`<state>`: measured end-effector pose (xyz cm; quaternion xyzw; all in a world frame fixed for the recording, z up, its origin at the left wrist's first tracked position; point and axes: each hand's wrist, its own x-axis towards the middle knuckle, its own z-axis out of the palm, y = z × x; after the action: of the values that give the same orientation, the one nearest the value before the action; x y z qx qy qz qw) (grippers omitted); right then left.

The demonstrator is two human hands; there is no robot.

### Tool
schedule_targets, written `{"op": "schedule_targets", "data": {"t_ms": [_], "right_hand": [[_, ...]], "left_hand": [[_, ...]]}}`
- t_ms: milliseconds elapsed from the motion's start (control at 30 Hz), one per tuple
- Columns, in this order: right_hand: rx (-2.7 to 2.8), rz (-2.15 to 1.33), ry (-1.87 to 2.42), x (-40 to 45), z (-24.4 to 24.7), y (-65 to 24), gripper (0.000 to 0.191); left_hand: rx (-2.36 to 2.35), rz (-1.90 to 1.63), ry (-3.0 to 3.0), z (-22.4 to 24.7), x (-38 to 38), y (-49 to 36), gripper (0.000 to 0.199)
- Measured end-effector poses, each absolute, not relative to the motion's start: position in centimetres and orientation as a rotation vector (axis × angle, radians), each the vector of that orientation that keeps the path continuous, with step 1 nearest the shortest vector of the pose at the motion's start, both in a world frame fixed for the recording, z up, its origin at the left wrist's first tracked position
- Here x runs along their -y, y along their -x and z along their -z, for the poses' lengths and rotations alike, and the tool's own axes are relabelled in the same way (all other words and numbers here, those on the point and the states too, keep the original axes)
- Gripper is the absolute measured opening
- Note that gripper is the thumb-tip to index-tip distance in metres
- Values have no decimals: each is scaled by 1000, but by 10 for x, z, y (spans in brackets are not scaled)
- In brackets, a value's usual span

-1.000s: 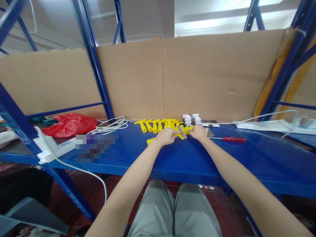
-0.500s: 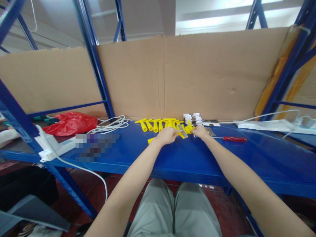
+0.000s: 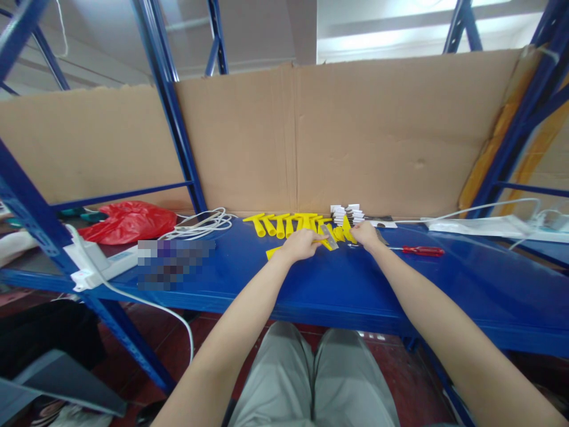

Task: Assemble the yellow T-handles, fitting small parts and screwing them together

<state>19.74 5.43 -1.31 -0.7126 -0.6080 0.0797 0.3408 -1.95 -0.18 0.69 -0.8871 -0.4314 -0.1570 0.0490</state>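
Head view shows the left hand (image 3: 300, 244) with its fingers curled round a yellow-handled scraper (image 3: 330, 238), which lies low over the middle of the counter (image 3: 320, 284), nearer its back edge than its front; the metal plate sticks out past the fingertips towards the right hand (image 3: 365, 235), and a yellow end shows on the other side of the fist. The right hand's fingers pinch a small yellow piece (image 3: 347, 229), tilted up on end, just right of the metal plate. More small yellow pieces (image 3: 338, 233) lie between the two. Behind the right hand, by the back edge, sits a stack of white-ended pieces (image 3: 345, 214), and a dark metal blade (image 3: 381, 237) lies partly hidden by the right wrist. Left of these, a row of yellow handles (image 3: 280, 225) runs along the back edge. A red screwdriver (image 3: 422, 251) lies right of the right wrist, its shaft pointing towards it. Towards the counter's left end are a coiled white cable (image 3: 208, 222), a red plastic bag (image 3: 128, 222) and, near the front left corner, a white power strip (image 3: 113, 267). Cardboard (image 3: 355, 130) stands along the back edge.
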Motion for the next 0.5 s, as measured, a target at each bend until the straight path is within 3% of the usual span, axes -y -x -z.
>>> {"op": "schedule_targets", "data": {"t_ms": [300, 500], "right_hand": [[1242, -687, 1215, -33, -5, -186, 14], [1242, -730, 932, -33, -3, -181, 33]], "left_hand": [[1295, 494, 2697, -4, -1, 20, 40], [1275, 526, 2709, -2, -4, 20, 39]]}}
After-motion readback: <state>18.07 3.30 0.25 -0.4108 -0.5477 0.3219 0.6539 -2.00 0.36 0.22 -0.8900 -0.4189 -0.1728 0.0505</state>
